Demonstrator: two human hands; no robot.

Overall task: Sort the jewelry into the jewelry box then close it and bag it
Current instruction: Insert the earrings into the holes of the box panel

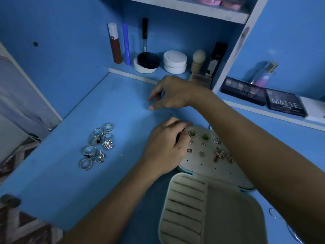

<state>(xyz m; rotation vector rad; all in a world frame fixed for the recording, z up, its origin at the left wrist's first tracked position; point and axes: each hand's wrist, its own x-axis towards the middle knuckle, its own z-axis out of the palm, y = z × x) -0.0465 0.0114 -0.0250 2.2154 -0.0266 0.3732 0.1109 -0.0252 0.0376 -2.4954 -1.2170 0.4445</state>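
The open jewelry box lies at the front right, its ring rolls bare. Its raised earring panel carries two green earrings, small gold studs and starfish pieces. My left hand curls its fingers round the panel's top left corner, beside a green earring. My right hand reaches across to the far side and hovers above the desk with thumb and forefinger apart, nothing visible between them. A pile of several silver rings lies on the desk at the left.
The blue desk is walled at the left and back. A low shelf behind holds cosmetic tubes, round compacts and a brush. Eyeshadow palettes and a perfume bottle sit at the right. A thin wire hoop lies by the box.
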